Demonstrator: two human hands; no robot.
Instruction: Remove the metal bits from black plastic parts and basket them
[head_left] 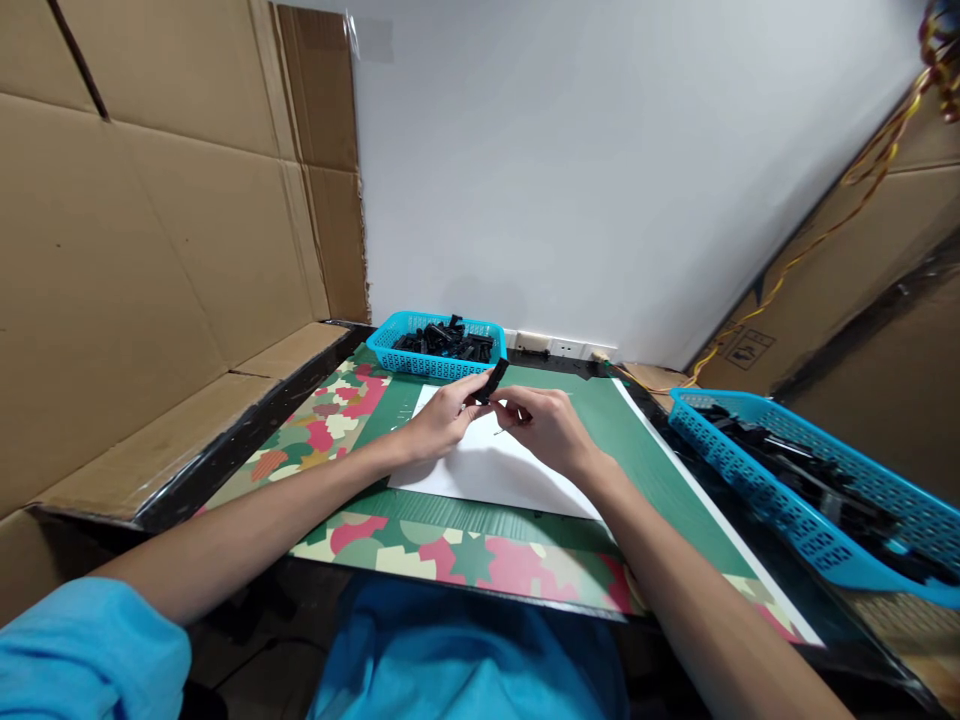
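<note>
At a bench beside cardboard panels, the left hand grips a black part above white paper; the right hand pinches beside it, contents unclear. Blue baskets stand far and right.

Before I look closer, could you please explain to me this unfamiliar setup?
No machine here: just a person's two bare hands, seen from a head-worn camera looking forward and down. The left hand holds a black part above a white sheet. The right hand is pinched close beside it; what it grips, if anything, is unclear. Under the sheet lies a green mat with a patterned border. One blue basket stands at the back, another at the right, both holding black pieces.
</note>
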